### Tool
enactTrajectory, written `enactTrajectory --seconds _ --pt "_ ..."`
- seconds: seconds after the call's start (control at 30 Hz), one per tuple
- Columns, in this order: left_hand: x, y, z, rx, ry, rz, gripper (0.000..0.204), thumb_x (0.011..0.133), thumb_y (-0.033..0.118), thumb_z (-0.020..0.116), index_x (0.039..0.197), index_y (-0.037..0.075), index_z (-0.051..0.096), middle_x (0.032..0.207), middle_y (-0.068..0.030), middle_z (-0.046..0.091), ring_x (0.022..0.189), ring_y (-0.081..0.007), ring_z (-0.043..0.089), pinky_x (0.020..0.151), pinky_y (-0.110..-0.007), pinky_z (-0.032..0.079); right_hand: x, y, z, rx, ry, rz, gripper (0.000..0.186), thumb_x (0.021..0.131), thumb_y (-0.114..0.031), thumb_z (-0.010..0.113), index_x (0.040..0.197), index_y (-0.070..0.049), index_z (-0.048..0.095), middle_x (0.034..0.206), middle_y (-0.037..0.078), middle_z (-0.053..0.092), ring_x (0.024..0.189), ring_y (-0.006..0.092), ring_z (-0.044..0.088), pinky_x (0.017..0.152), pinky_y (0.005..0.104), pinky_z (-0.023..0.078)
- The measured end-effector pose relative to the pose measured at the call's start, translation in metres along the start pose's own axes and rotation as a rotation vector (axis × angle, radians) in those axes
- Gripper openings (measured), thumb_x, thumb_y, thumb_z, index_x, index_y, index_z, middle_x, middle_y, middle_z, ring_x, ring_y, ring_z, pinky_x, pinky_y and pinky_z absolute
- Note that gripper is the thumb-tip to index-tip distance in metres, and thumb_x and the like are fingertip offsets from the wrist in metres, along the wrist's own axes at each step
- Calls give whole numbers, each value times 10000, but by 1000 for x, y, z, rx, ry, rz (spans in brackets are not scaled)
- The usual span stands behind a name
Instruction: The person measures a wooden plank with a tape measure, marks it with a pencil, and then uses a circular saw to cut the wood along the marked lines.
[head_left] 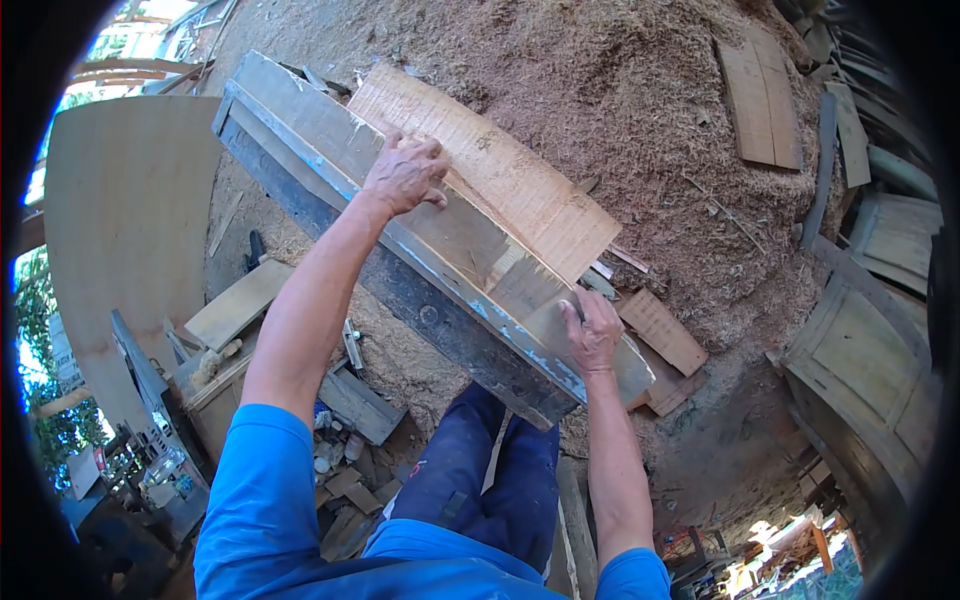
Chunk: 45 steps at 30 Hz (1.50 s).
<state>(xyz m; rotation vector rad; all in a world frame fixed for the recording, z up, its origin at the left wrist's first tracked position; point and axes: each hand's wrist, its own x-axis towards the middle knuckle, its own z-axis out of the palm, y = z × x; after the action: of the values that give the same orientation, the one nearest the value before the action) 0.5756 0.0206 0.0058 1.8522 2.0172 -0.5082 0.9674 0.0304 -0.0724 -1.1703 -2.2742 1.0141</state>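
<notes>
A long weathered wooden board (465,250) with chipped pale-blue paint along its near edge slants across the middle, from upper left to lower right. Beneath it runs a dark, thick plank (430,315). My left hand (405,175) is bent over the board's far edge near its middle, the thumb pointing right; its fingertips are partly hidden. Toward the right end, my right hand (597,330) closes on the same far edge, thumb on the left side. Just beyond the board lies a wide, lighter plank (500,180) with a rough sawn face.
Sawdust and shavings (620,110) heap up at the back. A split wooden panel (760,100) lies there at right. A tall plywood sheet (130,240) leans at left. Offcuts (360,405) litter the ground by my legs. Panelled wooden doors (860,350) stand at far right.
</notes>
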Motion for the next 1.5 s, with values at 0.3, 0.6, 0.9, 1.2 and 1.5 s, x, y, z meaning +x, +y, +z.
enactTrajectory --seconds 0.3,0.6,0.9,1.2,1.5 --pt "5 3 -1 -101 58 -89 430 749 539 755 988 186 701 1188 -18 587 1184 -190 563 1061 -547 289 -5 -1 4 11 11 44 317 820 -209 749 1106 -85 691 903 91 651 809 311 637 710 406 479" --pt "2 1 14 -115 148 -58 399 765 522 748 987 196 687 1216 -13 575 1249 -205 529 1126 -647 231 -7 1 5 60 14 60 295 822 -175 749 1087 -58 695 886 108 653 800 320 635 699 414 488" --pt "-7 0 22 -162 231 -77 424 769 511 748 1032 185 679 1232 -16 575 1281 -214 517 1120 -587 281 -6 0 8 50 8 46 303 828 -182 748 1099 -60 690 884 107 642 801 313 632 697 411 484" --pt "-19 22 41 -206 556 -209 559 824 440 746 1246 119 569 1313 -140 524 1253 -354 492 1038 -489 403 -6 1 2 -1 48 15 310 820 -209 756 1093 -78 693 896 99 653 811 315 639 708 415 491" --pt "-42 79 45 -281 219 -445 1034 724 630 773 1439 -23 411 1504 -190 348 1452 -371 284 1153 -556 292 -5 -1 1 -21 20 67 319 813 -255 759 1084 -96 706 912 82 674 808 297 656 715 406 500"
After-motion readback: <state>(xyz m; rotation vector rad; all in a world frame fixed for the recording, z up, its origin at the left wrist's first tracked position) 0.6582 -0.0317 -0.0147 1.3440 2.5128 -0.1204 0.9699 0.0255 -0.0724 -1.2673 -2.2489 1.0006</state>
